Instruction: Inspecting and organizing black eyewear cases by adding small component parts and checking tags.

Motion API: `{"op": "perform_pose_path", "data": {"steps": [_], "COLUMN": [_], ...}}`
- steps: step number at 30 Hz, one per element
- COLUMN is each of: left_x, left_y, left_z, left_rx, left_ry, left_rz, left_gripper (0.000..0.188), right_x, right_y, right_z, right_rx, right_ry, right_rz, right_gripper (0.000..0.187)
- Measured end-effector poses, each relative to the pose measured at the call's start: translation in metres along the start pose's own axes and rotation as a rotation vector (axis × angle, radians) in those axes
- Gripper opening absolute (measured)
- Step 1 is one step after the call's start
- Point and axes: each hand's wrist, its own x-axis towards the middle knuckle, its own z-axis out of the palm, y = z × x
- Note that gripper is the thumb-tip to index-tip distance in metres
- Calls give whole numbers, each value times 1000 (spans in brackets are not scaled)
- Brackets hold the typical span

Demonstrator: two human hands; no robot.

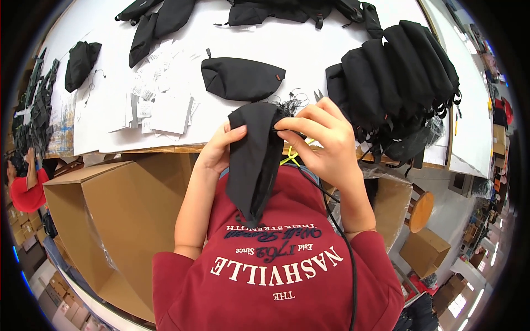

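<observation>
A black fabric pouch [248, 149] hangs in front of my chest, its narrow end pointing down. My left hand [217, 148] is closed on its left edge, thumb on the front and the other fingers behind. My right hand [326, 140] pinches at the pouch's upper right edge, thumb and index finger together; what lies between the fingertips is too small to make out. Two pointed metal tips [318, 95] stick out beyond my right knuckles; the rest is hidden. Just past the held pouch, another black pouch [243, 79] lies flat on the white table [116, 83].
Overlapping black pouches [392, 71] are piled to the right. White paper tags [171, 113] lie left of centre, and loose black cords [292, 100] near my right hand. Cardboard boxes [127, 220] stand below the table edge. A person in red [30, 190] is at far left.
</observation>
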Motion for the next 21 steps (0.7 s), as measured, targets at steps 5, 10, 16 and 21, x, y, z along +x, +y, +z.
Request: {"op": "perform_pose_path", "data": {"steps": [5, 10, 16, 21], "left_x": [6, 9, 5, 6], "left_y": [-8, 18, 28, 26], "left_z": [17, 3, -7, -5], "left_rx": [-195, -521, -574, -491], "left_ry": [147, 119, 196, 152], "left_rz": [110, 112, 259, 287], "left_gripper": [37, 29, 24, 22], "right_x": [-2, -24, -19, -22], "right_y": [-7, -28, -34, -31], "right_z": [6, 35, 36, 35], "right_rx": [-5, 292, 289, 270], "right_ry": [-92, -281, -299, -275], "right_rz": [-105, -114, -79, -82], "right_gripper": [20, 19, 13, 13]}}
